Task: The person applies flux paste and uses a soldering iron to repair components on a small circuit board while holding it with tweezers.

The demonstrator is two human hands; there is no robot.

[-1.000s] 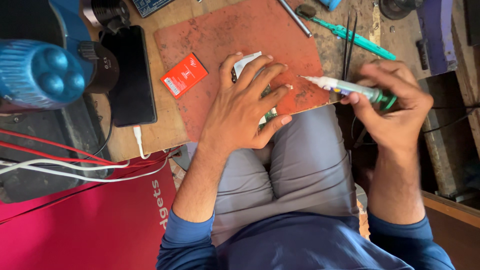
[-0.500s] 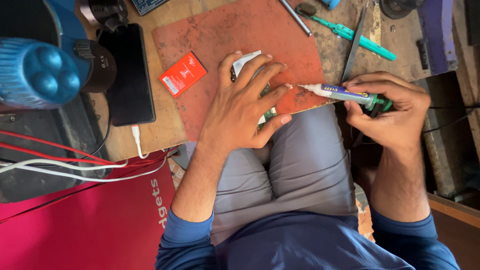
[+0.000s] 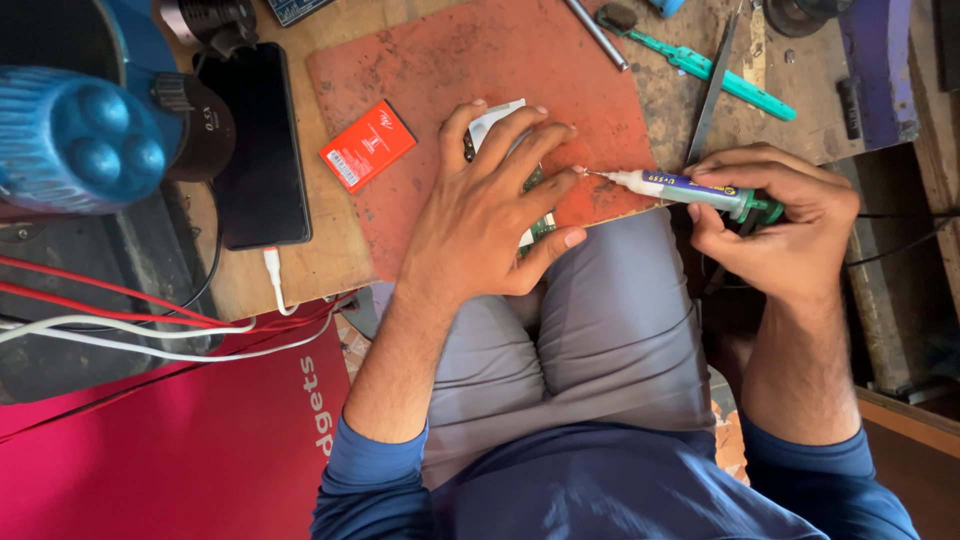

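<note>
The right hand (image 3: 775,225) pinches a syringe-like applicator tube (image 3: 680,188), long axis pointing to nine o'clock, tip just beside the small circuit board (image 3: 538,228) (mostly hidden) pressed flat under the spread left hand (image 3: 490,220).

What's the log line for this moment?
left hand: pressing circuit board on red mat | right hand: holding syringe, tip at board

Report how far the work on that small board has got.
Done: the left hand pins the small green board flat on the red mat. In hand: the right hand aims the syringe tip beside the fingertips. Left: no paste visible yet; the board is mostly covered.
</note>
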